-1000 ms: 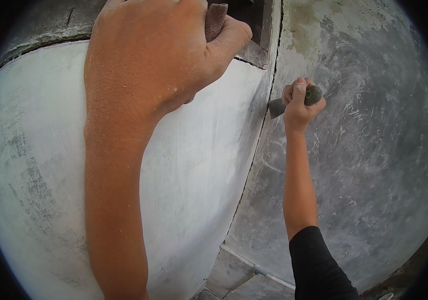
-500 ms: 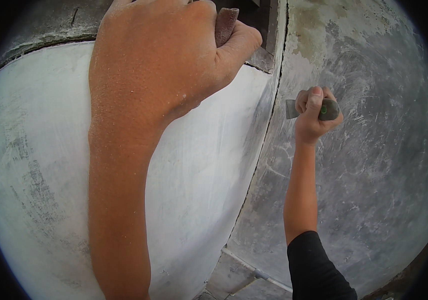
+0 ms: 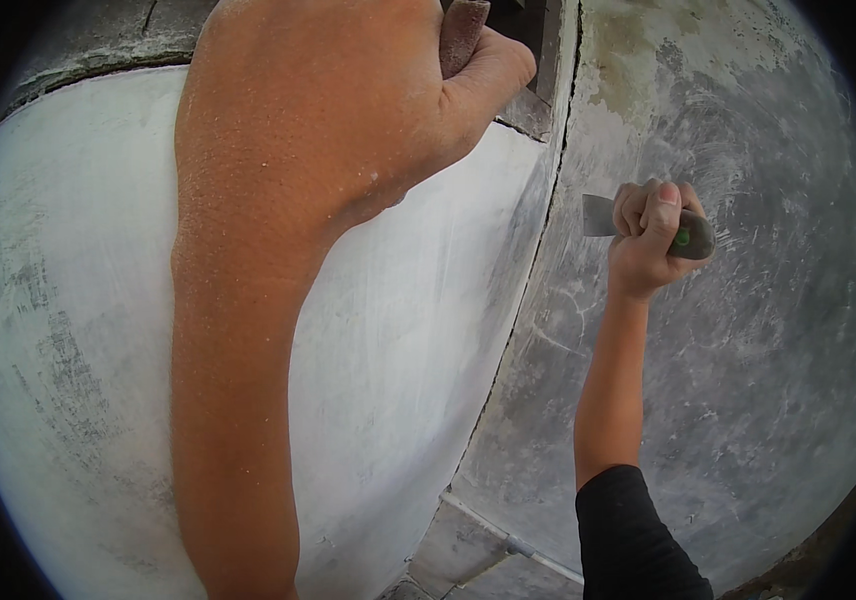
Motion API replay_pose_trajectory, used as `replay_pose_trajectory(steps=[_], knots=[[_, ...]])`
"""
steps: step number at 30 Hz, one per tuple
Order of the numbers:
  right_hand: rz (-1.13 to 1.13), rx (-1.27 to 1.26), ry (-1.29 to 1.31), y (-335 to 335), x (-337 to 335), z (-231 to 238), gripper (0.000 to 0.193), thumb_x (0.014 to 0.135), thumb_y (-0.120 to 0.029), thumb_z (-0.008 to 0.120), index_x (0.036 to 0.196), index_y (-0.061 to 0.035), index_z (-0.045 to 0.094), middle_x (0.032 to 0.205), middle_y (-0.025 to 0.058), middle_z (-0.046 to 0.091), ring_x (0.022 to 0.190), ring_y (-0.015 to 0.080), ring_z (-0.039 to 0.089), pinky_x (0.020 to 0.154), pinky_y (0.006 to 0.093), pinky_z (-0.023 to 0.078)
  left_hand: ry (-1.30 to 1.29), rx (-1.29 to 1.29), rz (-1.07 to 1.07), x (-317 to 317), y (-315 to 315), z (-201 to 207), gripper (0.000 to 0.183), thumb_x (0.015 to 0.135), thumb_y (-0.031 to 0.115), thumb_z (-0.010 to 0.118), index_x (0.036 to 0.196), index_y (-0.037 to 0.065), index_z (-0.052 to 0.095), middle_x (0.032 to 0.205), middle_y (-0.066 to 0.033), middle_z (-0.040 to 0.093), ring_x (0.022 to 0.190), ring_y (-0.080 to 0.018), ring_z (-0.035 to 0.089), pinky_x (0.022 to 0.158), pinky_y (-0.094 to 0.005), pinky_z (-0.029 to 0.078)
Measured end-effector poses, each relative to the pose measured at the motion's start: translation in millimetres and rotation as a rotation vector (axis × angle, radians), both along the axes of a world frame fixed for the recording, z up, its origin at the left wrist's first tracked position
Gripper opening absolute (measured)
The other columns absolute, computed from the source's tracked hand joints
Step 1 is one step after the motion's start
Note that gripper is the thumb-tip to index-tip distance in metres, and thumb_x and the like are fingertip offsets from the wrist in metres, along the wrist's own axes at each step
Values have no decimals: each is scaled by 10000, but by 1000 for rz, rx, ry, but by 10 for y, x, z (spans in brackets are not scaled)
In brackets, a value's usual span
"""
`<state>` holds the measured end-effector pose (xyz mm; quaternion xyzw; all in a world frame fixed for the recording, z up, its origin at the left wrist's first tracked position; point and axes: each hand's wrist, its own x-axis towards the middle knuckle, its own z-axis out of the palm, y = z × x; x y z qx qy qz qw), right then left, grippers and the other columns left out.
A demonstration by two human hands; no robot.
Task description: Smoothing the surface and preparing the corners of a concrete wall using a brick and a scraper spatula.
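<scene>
My left hand (image 3: pixel 318 90) looms close at the top, its back toward me and its fingers closed. Between thumb and forefinger juts the end of a dusty brown handle (image 3: pixel 464 38); whatever lies beyond it is hidden by the hand. Farther off on the right, my right hand (image 3: pixel 656 235) is wrapped round a putty knife with a dark, green-marked grip. Its flat metal blade (image 3: pixel 598 215) points left, toward the joint between the white and grey walls. Whether the blade touches the surface I cannot tell.
A white-coated wall panel (image 3: pixel 398 330) with dark scuffs fills the left and middle. To its right stands a grey, scratched wall (image 3: pixel 748 350), divided from it by a dark crack (image 3: pixel 516 320). A dark recess shows at the top; grey tiles (image 3: pixel 458 545) lie at the bottom.
My right hand has moved right and slightly down with the putty knife, away from the crack. The left hand has shifted slightly up in view, still gripping the brown handle.
</scene>
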<state>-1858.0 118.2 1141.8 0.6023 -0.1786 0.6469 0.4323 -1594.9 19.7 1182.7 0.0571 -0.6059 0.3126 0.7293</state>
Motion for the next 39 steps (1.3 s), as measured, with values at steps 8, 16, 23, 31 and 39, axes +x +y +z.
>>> replay_pose_trajectory(steps=[8,16,23,31,39], knots=[[-18,-4,-51,-85,-101,7,411,986,-116,637,632,-78,430,538,-19,448,476,53,415,412,247,301,-60,53,17,23,81,-25,386,839,332,622,578,50,587,594,-110,590,631,-257,548,767,-382,440],[15,33,-95,-324,-302,-8,427,1001,-115,613,620,-77,422,526,-20,423,459,49,375,403,250,278,-14,0,-17,-17,26,-26,394,842,344,612,585,45,606,608,-122,608,638,-265,562,777,-374,448],[-31,-15,-6,-101,-81,-109,448,992,-127,629,599,-85,417,509,-17,439,460,47,407,420,231,286,-7,-51,-69,-11,31,-19,361,835,316,618,597,44,619,612,-116,612,647,-258,566,782,-376,449],[-29,-42,-110,-166,-173,-60,423,991,-97,610,612,-87,423,524,-27,430,452,37,379,396,242,265,-16,7,-27,-2,70,-46,353,830,305,622,590,47,604,610,-113,600,649,-258,556,785,-376,441],[3,18,-118,-172,-122,4,427,983,-88,614,613,-90,401,523,-28,399,455,47,360,399,258,266,-24,37,5,28,82,-34,356,821,306,619,580,46,582,600,-114,583,647,-271,550,785,-382,440]])
